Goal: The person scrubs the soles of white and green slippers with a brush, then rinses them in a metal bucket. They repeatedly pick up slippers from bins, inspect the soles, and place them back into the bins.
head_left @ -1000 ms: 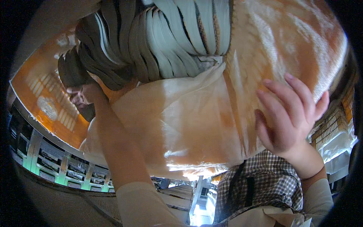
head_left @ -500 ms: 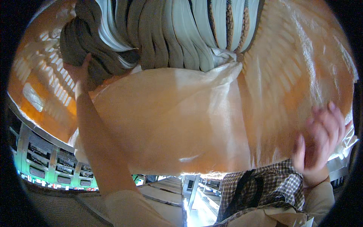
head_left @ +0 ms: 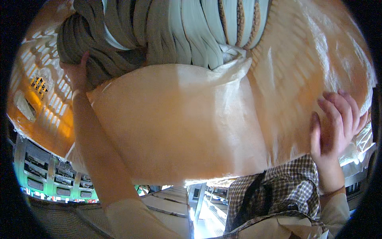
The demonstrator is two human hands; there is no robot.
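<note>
A large orange-cream woven sack (head_left: 191, 131) fills most of the view, held close in front of me. Bundles of grey-green and pale flat straps (head_left: 159, 32) spill out of its top. My left hand (head_left: 77, 71) reaches up along the sack's left side and presses against the dark strap bundle. At the right edge of the sack, my right hand (head_left: 334, 119) grips the fabric with its fingers curled over it.
A person in a checked shirt (head_left: 274, 195) stands just below the sack at the lower right. Green machine frames (head_left: 43, 179) line the lower left. Pale boards or pallets (head_left: 171, 199) lie below the middle.
The sack has come closer and risen in view. My left hand moved up onto the strap bundle. My right hand slid down the right edge and took hold of the fabric.
</note>
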